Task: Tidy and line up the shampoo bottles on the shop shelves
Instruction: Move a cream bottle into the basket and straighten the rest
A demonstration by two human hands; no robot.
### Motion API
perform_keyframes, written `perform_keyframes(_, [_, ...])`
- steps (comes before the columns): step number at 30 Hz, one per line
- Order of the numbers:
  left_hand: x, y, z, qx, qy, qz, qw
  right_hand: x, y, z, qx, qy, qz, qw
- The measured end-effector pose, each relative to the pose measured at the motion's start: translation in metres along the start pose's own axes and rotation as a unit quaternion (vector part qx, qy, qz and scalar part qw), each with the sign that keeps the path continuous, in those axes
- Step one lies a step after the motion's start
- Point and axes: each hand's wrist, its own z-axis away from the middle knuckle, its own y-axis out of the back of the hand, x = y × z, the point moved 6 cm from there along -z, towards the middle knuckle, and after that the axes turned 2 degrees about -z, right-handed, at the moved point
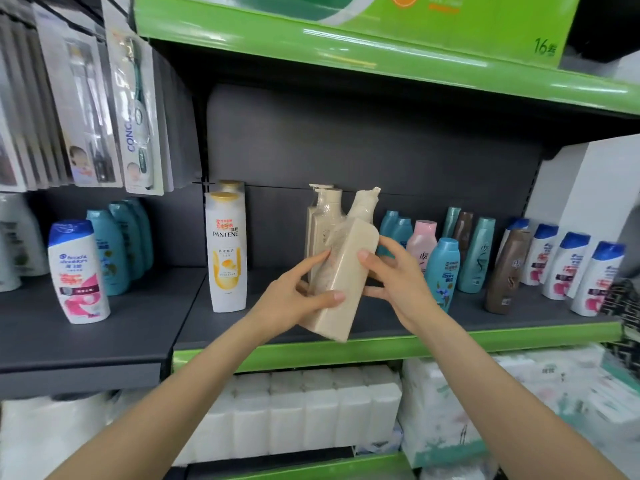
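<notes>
Both hands hold a beige pump bottle (343,275), tilted, above the shelf (381,344) edge: left hand (298,299) grips its lower side, right hand (391,271) its upper side. Two more beige bottles (325,216) stand behind; a Pantene bottle (225,251) stands left, teal bottles (443,271) right.

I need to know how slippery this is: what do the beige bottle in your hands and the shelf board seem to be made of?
The beige bottle looks like matte plastic under clear shrink film: the film wrinkles and glints near its shoulder, so it may be slick. The left hand and right hand hold it tilted. The shelf board looks like dark painted metal with a dull sheen, though that is uncertain.
</notes>
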Motion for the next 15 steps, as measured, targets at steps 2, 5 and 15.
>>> perform_keyframes(2, [-0.001,0.004,0.0,0.044,-0.019,-0.101,0.994,-0.004,-0.001,0.003,0.022,0.019,0.046,0.999])
perform_keyframes(5, [0.007,0.001,0.004,0.076,-0.04,-0.224,0.971,-0.002,-0.003,0.009,0.051,0.028,0.041,0.997])
perform_keyframes(15, [0.026,-0.035,0.006,0.061,-0.075,-0.317,0.944,-0.005,0.034,0.035,0.104,0.016,0.003,0.994])
